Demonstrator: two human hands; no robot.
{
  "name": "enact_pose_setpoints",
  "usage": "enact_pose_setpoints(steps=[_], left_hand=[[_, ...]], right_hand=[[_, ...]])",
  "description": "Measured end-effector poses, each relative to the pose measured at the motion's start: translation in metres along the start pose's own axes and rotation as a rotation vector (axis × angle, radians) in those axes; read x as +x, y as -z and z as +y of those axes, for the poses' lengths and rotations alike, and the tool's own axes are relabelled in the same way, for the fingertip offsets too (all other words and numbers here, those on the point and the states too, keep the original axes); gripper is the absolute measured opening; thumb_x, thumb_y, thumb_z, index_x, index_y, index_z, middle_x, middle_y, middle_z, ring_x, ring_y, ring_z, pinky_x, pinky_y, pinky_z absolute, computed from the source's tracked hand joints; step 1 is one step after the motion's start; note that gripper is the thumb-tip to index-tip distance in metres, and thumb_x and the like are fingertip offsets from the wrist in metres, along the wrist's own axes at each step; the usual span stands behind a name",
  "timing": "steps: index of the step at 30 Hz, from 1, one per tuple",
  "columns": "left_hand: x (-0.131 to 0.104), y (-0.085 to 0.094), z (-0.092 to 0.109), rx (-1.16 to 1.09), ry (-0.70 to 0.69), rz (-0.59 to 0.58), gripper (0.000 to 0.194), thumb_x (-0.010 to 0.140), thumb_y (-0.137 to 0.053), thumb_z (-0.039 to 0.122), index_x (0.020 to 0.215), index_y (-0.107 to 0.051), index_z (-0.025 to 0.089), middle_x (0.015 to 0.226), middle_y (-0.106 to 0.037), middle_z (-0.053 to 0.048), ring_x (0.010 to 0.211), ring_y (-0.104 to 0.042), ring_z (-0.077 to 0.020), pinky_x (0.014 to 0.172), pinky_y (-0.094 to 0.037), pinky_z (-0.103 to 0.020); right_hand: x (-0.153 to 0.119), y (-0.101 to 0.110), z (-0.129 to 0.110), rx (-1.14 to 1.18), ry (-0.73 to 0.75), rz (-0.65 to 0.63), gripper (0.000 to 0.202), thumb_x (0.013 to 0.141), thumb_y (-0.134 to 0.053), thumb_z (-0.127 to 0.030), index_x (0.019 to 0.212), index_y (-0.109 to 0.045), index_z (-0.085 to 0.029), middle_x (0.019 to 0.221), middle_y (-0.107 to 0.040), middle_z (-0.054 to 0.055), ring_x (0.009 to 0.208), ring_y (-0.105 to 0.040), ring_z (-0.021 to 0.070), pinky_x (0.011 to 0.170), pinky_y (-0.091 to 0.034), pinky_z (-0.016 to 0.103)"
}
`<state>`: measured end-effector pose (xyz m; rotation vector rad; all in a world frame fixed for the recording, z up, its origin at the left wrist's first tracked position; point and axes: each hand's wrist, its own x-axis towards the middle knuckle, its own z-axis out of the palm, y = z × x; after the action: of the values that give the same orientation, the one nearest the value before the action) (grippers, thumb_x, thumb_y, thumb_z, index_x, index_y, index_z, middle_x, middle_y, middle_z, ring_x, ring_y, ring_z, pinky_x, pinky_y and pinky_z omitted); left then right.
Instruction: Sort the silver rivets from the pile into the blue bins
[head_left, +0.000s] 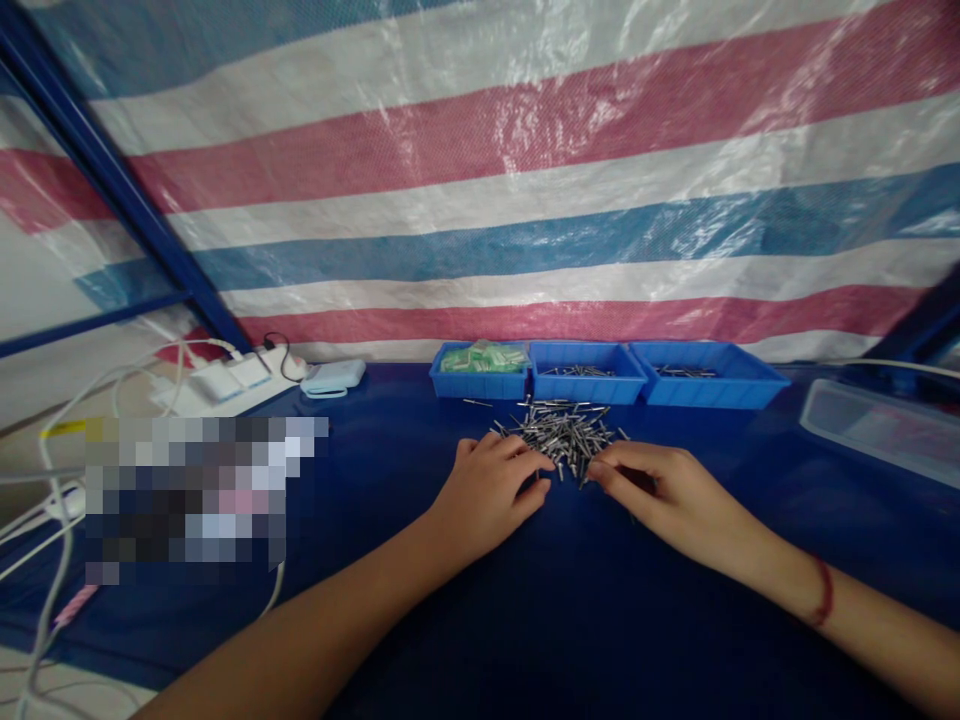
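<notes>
A loose pile of small silver metal pins [566,430] lies on the dark blue tabletop [570,620]. My left hand [491,490] rests at the pile's left edge, its fingers bent over the nearest pins. Its thumb and forefinger are a little apart, with nothing clear between them. At the right edge of the pile, my right hand [660,490] has thumb and forefinger pinched together on what looks like one metal pin, mostly covered by the fingertips.
Behind the pile stand three blue bins: one with green-and-white packets [484,357], a middle bin [589,392] and a right bin [712,392], both with metal pins. A clear plastic lid or tray [885,430] lies right. A power strip [232,385], cables and light-blue case [334,377] are left.
</notes>
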<state>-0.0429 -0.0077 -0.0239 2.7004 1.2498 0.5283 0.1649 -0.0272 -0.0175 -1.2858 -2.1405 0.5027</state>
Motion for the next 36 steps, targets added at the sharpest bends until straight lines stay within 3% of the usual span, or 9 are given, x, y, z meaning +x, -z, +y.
enact_pose_setpoints(steps=[12,19,25,31,36], left_hand=[[-0.001,0.0,0.0,-0.01,-0.012,-0.002,0.024,0.088,-0.047,0.016,0.101,-0.062,0.028,0.099,-0.063,0.0,0.096,-0.052,-0.0209,0.079,-0.034,-0.037],[0.001,-0.005,-0.001,-0.035,-0.027,0.035,0.017,0.09,-0.048,0.027,0.097,-0.063,0.023,0.102,-0.06,-0.003,0.095,-0.053,-0.0211,0.08,-0.041,-0.036],[0.004,-0.008,-0.007,-0.134,-0.094,0.061,0.021,0.092,-0.041,0.014,0.1,-0.059,0.017,0.098,-0.06,-0.004,0.093,-0.055,-0.0164,0.088,-0.044,-0.031],[0.003,-0.004,-0.005,-0.109,-0.055,0.066,0.023,0.09,-0.043,0.011,0.107,-0.058,0.016,0.102,-0.058,-0.005,0.094,-0.056,-0.0167,0.088,-0.045,-0.03],[0.002,0.002,-0.002,0.078,0.081,0.013,0.018,0.089,-0.052,0.025,0.1,-0.06,0.012,0.099,-0.059,-0.009,0.093,-0.056,-0.0224,0.085,-0.046,-0.038]], right_hand=[[0.0,0.0,0.0,0.004,0.018,-0.003,0.03,0.089,-0.045,-0.03,0.062,-0.055,-0.02,0.06,-0.054,-0.002,0.056,-0.05,0.0123,0.052,-0.038,0.024],[0.0,0.0,0.0,-0.025,0.015,-0.016,0.032,0.09,-0.042,-0.033,0.062,-0.052,-0.02,0.06,-0.052,-0.002,0.055,-0.049,0.0119,0.053,-0.038,0.024],[0.0,-0.001,0.001,-0.02,0.011,-0.022,0.032,0.09,-0.043,-0.034,0.062,-0.052,-0.02,0.06,-0.052,-0.002,0.056,-0.05,0.0123,0.054,-0.038,0.024],[0.001,0.0,0.001,-0.015,-0.002,-0.032,0.033,0.091,-0.042,-0.035,0.064,-0.053,-0.02,0.061,-0.052,-0.002,0.057,-0.049,0.0122,0.054,-0.038,0.024],[0.0,0.0,0.002,-0.012,0.009,-0.029,0.034,0.091,-0.042,-0.035,0.063,-0.051,-0.02,0.06,-0.051,-0.002,0.056,-0.048,0.0118,0.054,-0.037,0.024]])
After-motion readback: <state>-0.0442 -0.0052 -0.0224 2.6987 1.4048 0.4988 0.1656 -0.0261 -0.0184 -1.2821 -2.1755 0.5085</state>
